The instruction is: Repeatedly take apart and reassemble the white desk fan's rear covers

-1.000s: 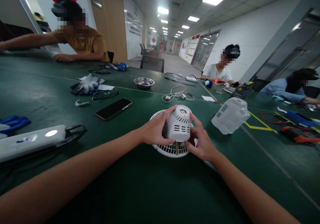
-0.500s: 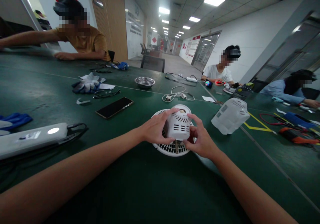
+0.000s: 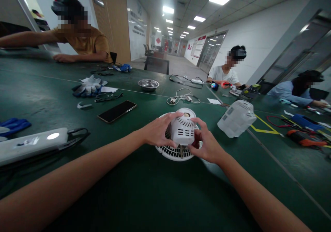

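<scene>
A white slotted motor housing (image 3: 183, 132) stands over a round white fan grille (image 3: 178, 155) lying on the green table. My left hand (image 3: 161, 130) is closed around the housing's left side, with the thumb low at its front edge. From the right, my right hand (image 3: 207, 142) grips the same housing, its index finger near the top and its thumb at the lower edge. A short brownish strip shows below the housing, in front of the grille. The fingertips behind the housing are hidden.
A translucent white plastic part (image 3: 236, 119) stands to the right, near a multimeter (image 3: 305, 138). A phone (image 3: 117, 111), a steel bowl (image 3: 148, 84), a coiled white cable (image 3: 182, 99) and gloves (image 3: 88, 86) lie farther back. A long white device (image 3: 36, 144) is at left. Several people sit around the table.
Both hands keep their hold on the motor housing, which stays over the grille. The whole view has shifted slightly; little else differs.
</scene>
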### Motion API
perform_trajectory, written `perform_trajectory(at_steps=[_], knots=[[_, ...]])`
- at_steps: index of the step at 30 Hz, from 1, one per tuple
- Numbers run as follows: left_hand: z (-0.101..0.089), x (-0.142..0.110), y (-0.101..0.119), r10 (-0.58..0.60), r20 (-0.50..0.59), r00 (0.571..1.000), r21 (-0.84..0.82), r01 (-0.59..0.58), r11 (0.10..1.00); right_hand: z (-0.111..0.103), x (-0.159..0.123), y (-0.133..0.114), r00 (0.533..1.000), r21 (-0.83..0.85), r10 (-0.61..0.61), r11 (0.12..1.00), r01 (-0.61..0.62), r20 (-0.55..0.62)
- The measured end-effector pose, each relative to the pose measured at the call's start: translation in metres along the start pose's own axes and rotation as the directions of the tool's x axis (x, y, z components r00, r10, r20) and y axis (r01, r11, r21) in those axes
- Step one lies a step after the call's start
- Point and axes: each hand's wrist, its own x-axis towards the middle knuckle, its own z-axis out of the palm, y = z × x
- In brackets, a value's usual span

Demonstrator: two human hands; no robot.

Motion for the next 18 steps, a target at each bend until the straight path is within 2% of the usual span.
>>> perform_trajectory(at_steps=[6, 9, 12, 15, 18], knots=[[0.009, 0.000, 0.005, -0.024, -0.045, 0.999, 0.049, 0.027, 0.998, 0.002, -0.001, 0.002, 0.999, -0.046, -0.008, 0.999, 0.006, -0.042], [0.016, 0.001, 0.009, -0.072, -0.062, 0.996, 0.110, 0.078, 0.991, 0.007, -0.001, 0.010, 0.985, -0.120, -0.010, 0.993, -0.011, -0.172], [0.017, 0.000, 0.010, -0.082, -0.053, 0.995, 0.143, 0.089, 0.986, 0.007, -0.001, 0.018, 0.962, -0.253, -0.066, 0.967, -0.003, -0.265], [0.013, -0.003, 0.005, -0.041, -0.048, 0.998, 0.111, 0.047, 0.993, 0.000, -0.001, 0.026, 0.953, -0.348, -0.123, 0.937, 0.019, -0.278], [0.010, -0.007, -0.005, -0.082, -0.133, 0.988, 0.062, 0.091, 0.994, -0.012, 0.000, 0.036, 0.952, -0.331, -0.109, 0.944, 0.009, -0.286]])
